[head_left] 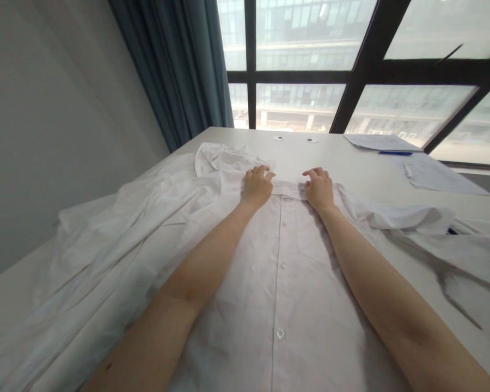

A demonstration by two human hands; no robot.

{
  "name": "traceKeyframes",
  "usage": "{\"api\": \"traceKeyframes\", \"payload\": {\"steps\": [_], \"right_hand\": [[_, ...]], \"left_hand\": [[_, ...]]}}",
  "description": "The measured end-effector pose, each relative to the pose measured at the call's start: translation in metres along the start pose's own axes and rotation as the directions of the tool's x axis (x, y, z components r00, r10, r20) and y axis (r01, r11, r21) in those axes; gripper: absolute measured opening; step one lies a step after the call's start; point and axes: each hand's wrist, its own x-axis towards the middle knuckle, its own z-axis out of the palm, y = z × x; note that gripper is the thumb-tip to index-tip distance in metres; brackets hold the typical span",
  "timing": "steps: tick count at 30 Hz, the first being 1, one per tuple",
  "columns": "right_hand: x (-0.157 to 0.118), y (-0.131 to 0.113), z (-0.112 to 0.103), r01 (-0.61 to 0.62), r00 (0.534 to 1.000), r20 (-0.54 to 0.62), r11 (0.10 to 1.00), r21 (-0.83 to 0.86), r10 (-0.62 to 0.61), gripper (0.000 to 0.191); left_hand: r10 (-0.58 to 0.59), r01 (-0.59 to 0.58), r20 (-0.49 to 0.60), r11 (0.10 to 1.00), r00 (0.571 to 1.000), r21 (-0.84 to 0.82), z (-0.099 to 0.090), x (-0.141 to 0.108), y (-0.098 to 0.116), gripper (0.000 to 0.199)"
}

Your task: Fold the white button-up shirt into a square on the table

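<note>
A white button-up shirt (253, 261) lies front up across the table, collar end away from me, its clear buttons running down the middle. My left hand (258, 186) is at the left of the collar, fingers bent over the cloth. At the collar's right end, my right hand (319, 189) has its fingers curled on the fabric, the index finger sticking out toward the left. Between both hands the collar band (289, 189) stretches nearly straight. The fingertips' exact grip on the cloth is partly hidden. Loose white fabric (130, 218) spreads in folds on the left.
The white table (245, 135) ends near a dark-framed window (304, 77). Two small white discs (278, 139) with dark centres lie at the far edge. On the far right are papers (445, 174) and a blue pen (395, 153). A blue curtain (183, 65) hangs left.
</note>
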Motion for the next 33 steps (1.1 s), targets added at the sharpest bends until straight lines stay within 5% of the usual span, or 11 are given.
{"api": "traceKeyframes", "payload": {"steps": [4, 8, 12, 24, 33], "right_hand": [[-0.001, -0.003, 0.008, 0.046, 0.983, 0.182, 0.997, -0.068, -0.033, 0.044], [0.000, 0.004, 0.015, 0.010, 0.946, 0.323, 0.991, -0.134, 0.034, 0.054], [0.001, 0.008, 0.015, -0.026, 0.934, 0.347, 0.987, -0.161, 0.081, 0.059], [-0.004, 0.005, -0.005, -0.071, 0.997, 0.020, 0.994, -0.088, 0.073, 0.040], [0.000, 0.010, 0.003, 0.034, 0.999, 0.042, 0.999, 0.030, -0.035, 0.025]], "left_hand": [[0.163, -0.163, 0.188, 0.986, 0.969, -0.015, 0.008, 0.002, 0.005, 0.044], [0.145, -0.152, 0.323, 0.988, 0.935, -0.005, 0.013, 0.003, 0.000, 0.051], [0.096, -0.113, 0.382, 0.993, 0.919, 0.024, 0.010, 0.003, -0.002, 0.056], [-0.023, 0.010, 0.269, 0.999, 0.963, 0.051, 0.013, -0.001, 0.000, 0.058], [-0.060, 0.056, 0.155, 0.998, 0.986, 0.026, 0.019, 0.000, -0.002, 0.044]]}}
